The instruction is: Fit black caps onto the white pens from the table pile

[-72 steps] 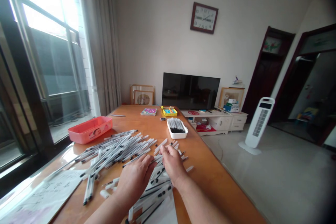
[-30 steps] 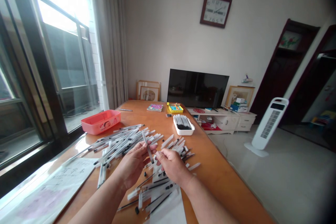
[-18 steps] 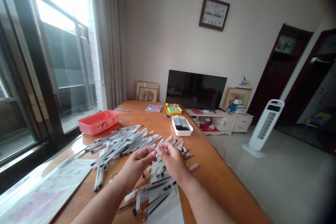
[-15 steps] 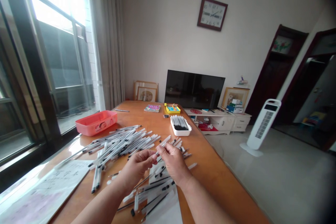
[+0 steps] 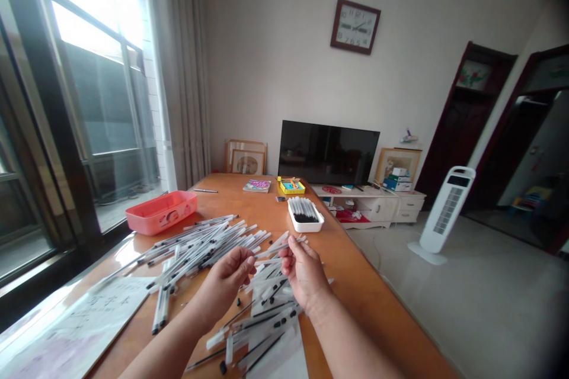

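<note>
My right hand (image 5: 304, 269) is closed in a pinch around a thin translucent pen barrel (image 5: 276, 247), which points to the left. Apart from it, my left hand (image 5: 229, 275) has its thumb and fingers pressed together; whatever may be between them is too small to make out. Below and between the hands, loose pen parts (image 5: 262, 320) lie scattered over a white sheet: clear caps, dark refills and small black plugs. A big heap of clear pens with black ends (image 5: 204, 246) spreads beyond my left hand. Past my right hand stands a white tray (image 5: 309, 227) of pens.
A red plastic box (image 5: 162, 213) sits at the table's left edge, with a notebook (image 5: 102, 320) nearer me. Farther back are a booklet (image 5: 256, 185), a yellow box (image 5: 292, 187) and a lone pen (image 5: 205, 190). A white tower fan (image 5: 448, 213) stands on the floor.
My hands have moved apart from where they met over the pen parts. The right hand has shifted slightly right with the pen barrel; the left has drawn back left.
</note>
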Motion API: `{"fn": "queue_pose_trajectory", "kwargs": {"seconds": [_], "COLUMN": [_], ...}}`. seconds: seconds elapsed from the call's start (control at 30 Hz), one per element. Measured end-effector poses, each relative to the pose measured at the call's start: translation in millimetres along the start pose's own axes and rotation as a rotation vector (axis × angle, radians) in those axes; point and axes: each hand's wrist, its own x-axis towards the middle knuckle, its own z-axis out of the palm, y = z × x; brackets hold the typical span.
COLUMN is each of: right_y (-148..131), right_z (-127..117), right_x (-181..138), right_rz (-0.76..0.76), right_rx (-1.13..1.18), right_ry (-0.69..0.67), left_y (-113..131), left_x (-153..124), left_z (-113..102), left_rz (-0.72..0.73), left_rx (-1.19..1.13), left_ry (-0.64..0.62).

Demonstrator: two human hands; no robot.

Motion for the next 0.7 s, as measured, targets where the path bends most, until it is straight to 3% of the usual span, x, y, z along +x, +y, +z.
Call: {"fn": "queue_pose_trajectory", "kwargs": {"seconds": [0.2,0.43,0.7], "right_y": [0.3,2.7,7.2], "right_z": [3.4,7.5,4.3], "right_x": [-5.1,-9.9,-6.6], "right_rz": [-0.025,-0.064,-0.062], "right_rx": [-0.006,-0.054,-0.057], "right_ry": [-0.046,-0.103,-0.083], "left_y": [8.3,5.0,9.2], "left_x": [-5.0,-5.8,-5.1], "left_z": [0.3,-2.9,-3.2], "left_rz": [0.021,-0.123,-0.064], "left_rx": [0.018,-0.108,-0.062], "left_ry": [0.006,0.089,0.066]}}
